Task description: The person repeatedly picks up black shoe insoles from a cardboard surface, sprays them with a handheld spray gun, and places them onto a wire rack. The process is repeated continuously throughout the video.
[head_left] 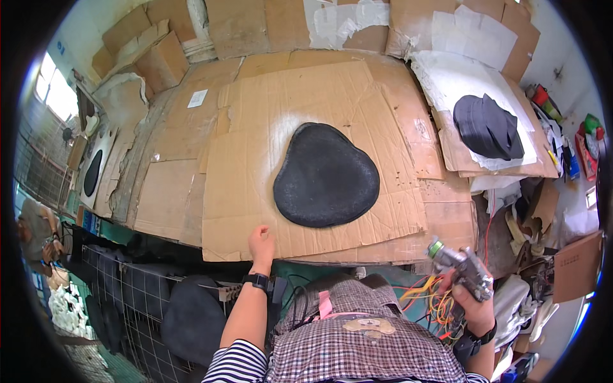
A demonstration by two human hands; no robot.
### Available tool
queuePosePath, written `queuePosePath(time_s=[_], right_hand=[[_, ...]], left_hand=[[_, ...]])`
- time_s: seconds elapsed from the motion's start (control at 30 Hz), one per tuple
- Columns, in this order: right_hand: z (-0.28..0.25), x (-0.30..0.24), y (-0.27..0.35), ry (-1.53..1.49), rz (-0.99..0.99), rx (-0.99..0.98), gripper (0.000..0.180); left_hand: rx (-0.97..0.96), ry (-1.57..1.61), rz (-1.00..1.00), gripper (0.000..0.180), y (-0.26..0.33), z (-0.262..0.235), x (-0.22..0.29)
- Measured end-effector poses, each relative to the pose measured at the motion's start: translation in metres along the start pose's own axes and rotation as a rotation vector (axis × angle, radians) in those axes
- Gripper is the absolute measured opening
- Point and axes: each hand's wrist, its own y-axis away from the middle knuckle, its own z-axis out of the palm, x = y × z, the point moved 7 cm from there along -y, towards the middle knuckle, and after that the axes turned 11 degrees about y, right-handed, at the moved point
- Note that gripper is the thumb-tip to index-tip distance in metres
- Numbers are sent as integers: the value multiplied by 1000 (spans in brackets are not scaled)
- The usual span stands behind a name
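Here, spray gun [465, 268] in right hand [476, 305], nozzle up-left, long axis diagonal.

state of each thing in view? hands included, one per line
black pad: flat on cardboard, untouched
pad stack: piled on white sheet
spray gun: held up off the table
right hand: closed on spray gun
left hand: empty, at cardboard edge
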Motion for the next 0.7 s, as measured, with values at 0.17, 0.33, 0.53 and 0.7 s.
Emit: queuePosePath(time_s=[0.17, 0.33, 0.53, 0.7], right_hand=[[-16, -9, -1, 85, 65, 9, 60], [-29, 5, 7, 204, 107, -124, 51], [-31, -14, -23, 97, -20, 14, 51], [-41, 2, 1, 197, -5, -126, 53]], left_hand=[[-61, -60, 75, 23, -17, 19, 7], [-78, -171, -7, 22, -38, 49, 9], [-76, -296, -69, 34, -44, 71, 28], [-50, -376, -104, 39, -48, 84, 24]])
